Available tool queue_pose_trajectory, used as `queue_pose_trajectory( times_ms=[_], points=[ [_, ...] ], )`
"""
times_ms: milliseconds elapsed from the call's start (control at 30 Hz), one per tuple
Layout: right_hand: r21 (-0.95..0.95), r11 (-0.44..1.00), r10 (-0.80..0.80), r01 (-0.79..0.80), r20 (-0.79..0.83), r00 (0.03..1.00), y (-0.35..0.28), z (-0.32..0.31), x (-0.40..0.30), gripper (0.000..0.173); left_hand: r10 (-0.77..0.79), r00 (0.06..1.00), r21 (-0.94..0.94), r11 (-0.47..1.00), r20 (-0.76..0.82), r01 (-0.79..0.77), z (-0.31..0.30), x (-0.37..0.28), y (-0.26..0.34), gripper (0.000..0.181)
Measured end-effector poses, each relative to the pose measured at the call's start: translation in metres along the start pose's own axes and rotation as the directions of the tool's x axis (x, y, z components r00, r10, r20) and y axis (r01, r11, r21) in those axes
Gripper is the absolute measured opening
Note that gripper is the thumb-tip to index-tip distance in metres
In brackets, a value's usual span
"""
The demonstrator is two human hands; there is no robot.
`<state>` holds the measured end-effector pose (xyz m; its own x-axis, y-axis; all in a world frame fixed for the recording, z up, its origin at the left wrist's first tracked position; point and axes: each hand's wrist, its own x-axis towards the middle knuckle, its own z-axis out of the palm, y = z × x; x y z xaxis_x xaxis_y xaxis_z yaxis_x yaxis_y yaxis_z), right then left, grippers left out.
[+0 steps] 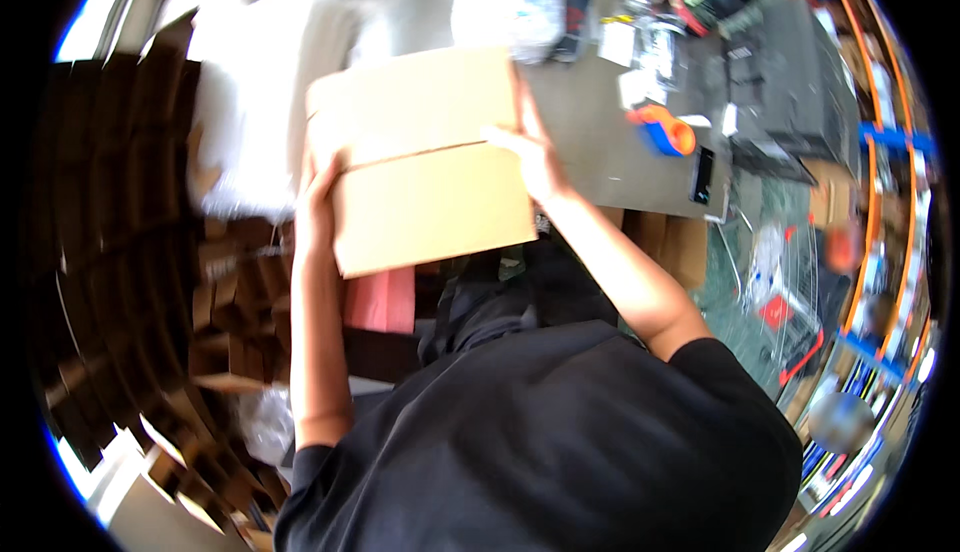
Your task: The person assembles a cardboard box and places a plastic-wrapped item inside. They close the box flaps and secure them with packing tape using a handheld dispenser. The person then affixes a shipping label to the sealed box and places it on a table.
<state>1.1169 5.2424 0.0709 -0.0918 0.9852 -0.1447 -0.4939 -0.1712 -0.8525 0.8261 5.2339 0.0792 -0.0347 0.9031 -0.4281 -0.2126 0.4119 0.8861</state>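
A brown cardboard box (427, 162) is held up between my two hands at the near edge of a grey worktable (600, 154). Its facing side shows a seam across the middle, with the flaps closed along it. My left hand (318, 203) grips the box's left side, the thumb at the seam. On the right side my right hand (532, 154) holds on, thumb over the front face and the other fingers partly hidden behind the edge. The underside of the box is hidden.
A tape dispenser (666, 131) in orange and blue lies on the table near a black phone (702, 174). Clear plastic jars (662, 53) stand farther back. White plastic wrapping (247, 101) covers the left side. Stacked cartons (127, 177) rise at far left; a wire shopping cart (784, 289) stands right.
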Motion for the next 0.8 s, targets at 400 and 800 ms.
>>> queue_pose_trajectory(
  times_ms=[400,800],
  points=[
    [-0.114,0.984,-0.153,0.14,-0.121,0.981,-0.12,-0.138,-0.118,0.077,0.06,0.984,0.205,0.974,0.166,-0.093,0.2,-0.08,0.022,0.067],
    [-0.505,0.835,-0.317,0.219,-0.115,0.942,-0.146,-0.29,-0.13,0.08,0.351,0.738,0.814,-0.321,0.577,-0.484,0.386,-0.031,-0.037,0.059]
  ],
)
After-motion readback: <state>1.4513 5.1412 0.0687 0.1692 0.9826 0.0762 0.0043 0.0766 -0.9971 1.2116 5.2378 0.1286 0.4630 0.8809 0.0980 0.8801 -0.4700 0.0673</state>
